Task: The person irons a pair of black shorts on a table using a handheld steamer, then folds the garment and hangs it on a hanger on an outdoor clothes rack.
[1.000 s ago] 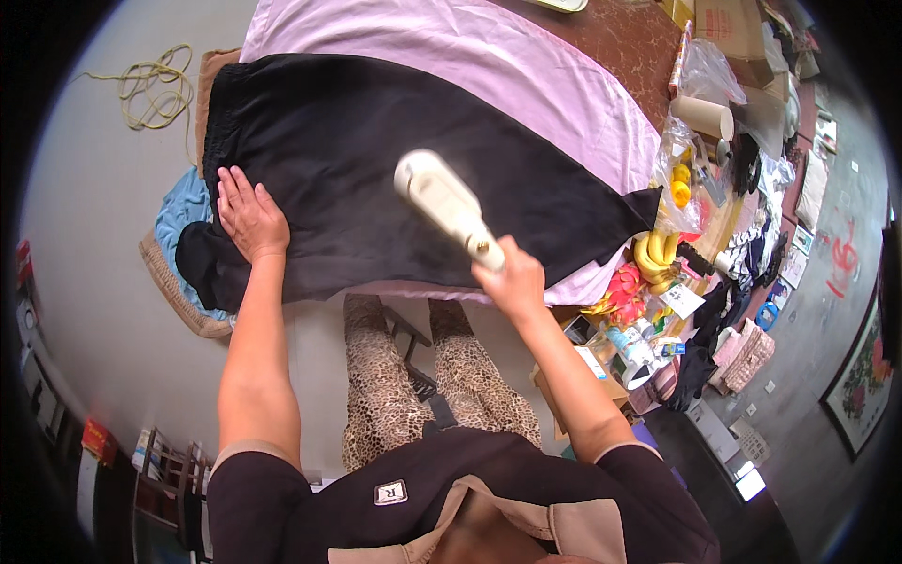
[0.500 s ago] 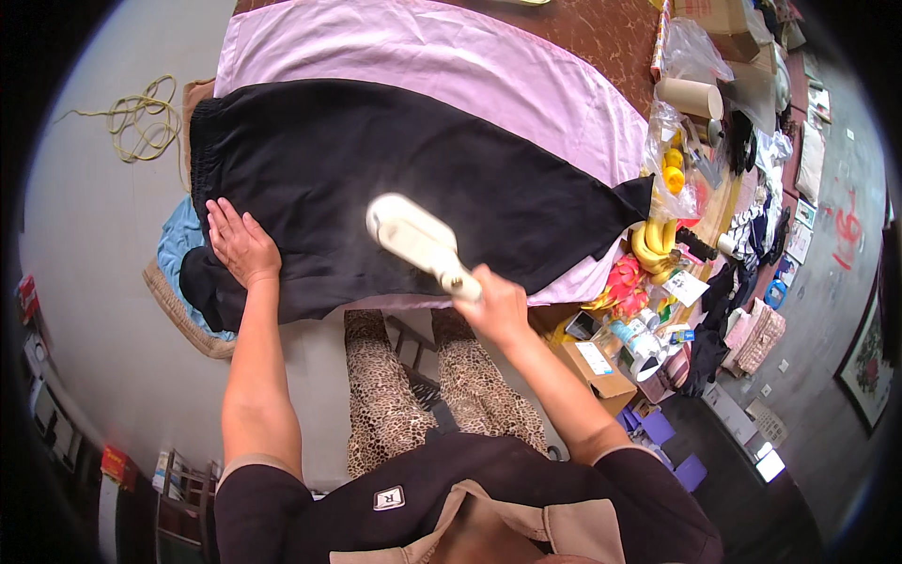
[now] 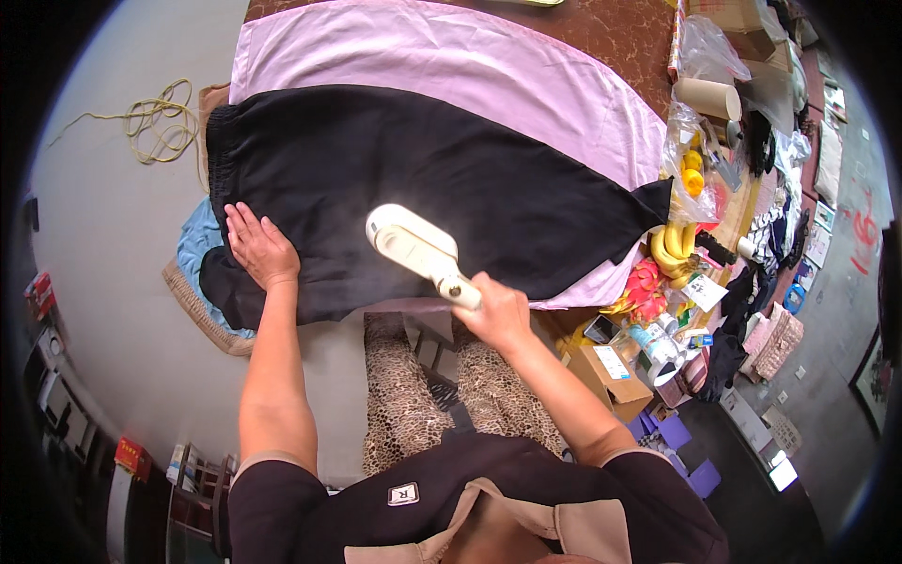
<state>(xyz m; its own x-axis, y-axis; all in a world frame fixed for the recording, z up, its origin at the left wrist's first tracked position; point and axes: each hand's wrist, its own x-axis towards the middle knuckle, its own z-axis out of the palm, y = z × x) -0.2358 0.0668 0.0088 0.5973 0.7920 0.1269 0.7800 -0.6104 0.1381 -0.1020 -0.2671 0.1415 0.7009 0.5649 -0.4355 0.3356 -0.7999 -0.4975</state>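
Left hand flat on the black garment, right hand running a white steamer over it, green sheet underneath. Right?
Not quite. In the head view the sheet under the black garment is pink, not green. The left hand lies flat; the right hand holds the white steamer.

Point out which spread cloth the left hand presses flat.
The black garment: the left hand lies on its near corner. The pink cloth lies beyond, untouched.

My left hand lies flat on the garment's near left edge; my right hand holds the steamer over its near middle. A cloth lies under it — bananas right, cord far left.
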